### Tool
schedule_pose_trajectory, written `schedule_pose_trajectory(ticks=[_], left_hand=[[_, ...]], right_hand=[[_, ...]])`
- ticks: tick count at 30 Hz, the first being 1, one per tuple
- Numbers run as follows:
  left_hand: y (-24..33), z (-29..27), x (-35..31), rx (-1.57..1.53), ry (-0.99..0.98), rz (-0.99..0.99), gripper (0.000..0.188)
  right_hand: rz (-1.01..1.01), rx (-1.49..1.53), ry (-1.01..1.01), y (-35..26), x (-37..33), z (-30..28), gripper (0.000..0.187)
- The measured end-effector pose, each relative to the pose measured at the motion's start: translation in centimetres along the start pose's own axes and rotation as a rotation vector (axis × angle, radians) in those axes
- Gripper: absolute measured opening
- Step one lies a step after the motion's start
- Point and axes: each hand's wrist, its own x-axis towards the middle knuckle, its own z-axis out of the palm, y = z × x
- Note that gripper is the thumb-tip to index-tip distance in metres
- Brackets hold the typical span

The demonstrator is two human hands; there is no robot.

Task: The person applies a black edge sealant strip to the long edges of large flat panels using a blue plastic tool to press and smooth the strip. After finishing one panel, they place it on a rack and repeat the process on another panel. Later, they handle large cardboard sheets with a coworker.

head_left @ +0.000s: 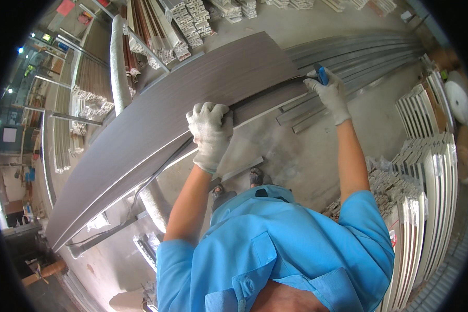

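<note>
A long grey-brown panel [208, 78] stretches across in front of me, its near edge facing my body. Along that edge runs a thin black strip [178, 152], whose loose left end droops below the panel. My left hand [210, 132], in a white glove, is closed in a fist over the strip at the panel's edge. At the panel's right end is my right hand [328, 94], also gloved, with its fingers wrapped round a blue-handled tool [323, 76]. The tool's working end is too small to make out.
Dark grey profiles [359, 57] lie beyond the panel's right end. Stacked pale slats [421, 208] stand on the right. Bundles of long profiles [93, 78] rest on metal racks at the far left. A wrapped white roll [120, 65] stands behind the panel.
</note>
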Motion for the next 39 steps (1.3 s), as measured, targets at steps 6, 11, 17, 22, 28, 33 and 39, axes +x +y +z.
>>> schedule_pose_trajectory(ticks=[6, 11, 17, 22, 28, 33, 39], left_hand=[[0.0, 0.4, 0.5, 0.035, -0.051, 0.041, 0.005], [-0.2, 0.8, 0.9, 0.088, -0.022, 0.157, 0.010], [0.2, 0.8, 1.6, 0.138, -0.113, 0.182, 0.012], [0.3, 0.2, 2.9, 0.033, -0.223, 0.159, 0.011], [0.9, 0.5, 3.5, 0.018, -0.262, 0.126, 0.010], [0.2, -0.2, 4.1, -0.026, -0.331, 0.117, 0.017], [-1.3, -0.9, 6.2, 0.084, -0.377, 0.255, 0.045]], right_hand=[[0.075, 0.182, 0.024, 3.4, 1.1, 0.6, 0.018], [0.052, 0.174, 0.047, 4.1, 1.4, 1.0, 0.019], [0.108, 0.245, 0.068, 2.8, 0.3, 1.3, 0.022], [0.170, 0.308, 0.049, 2.8, -0.1, 1.5, 0.029], [0.162, 0.458, 0.230, 2.9, -1.1, 2.0, 0.046], [0.278, 0.401, 0.258, 1.1, -5.8, 1.9, 0.044], [-0.021, 0.027, 0.074, -2.1, -10.6, 3.0, 0.038]])
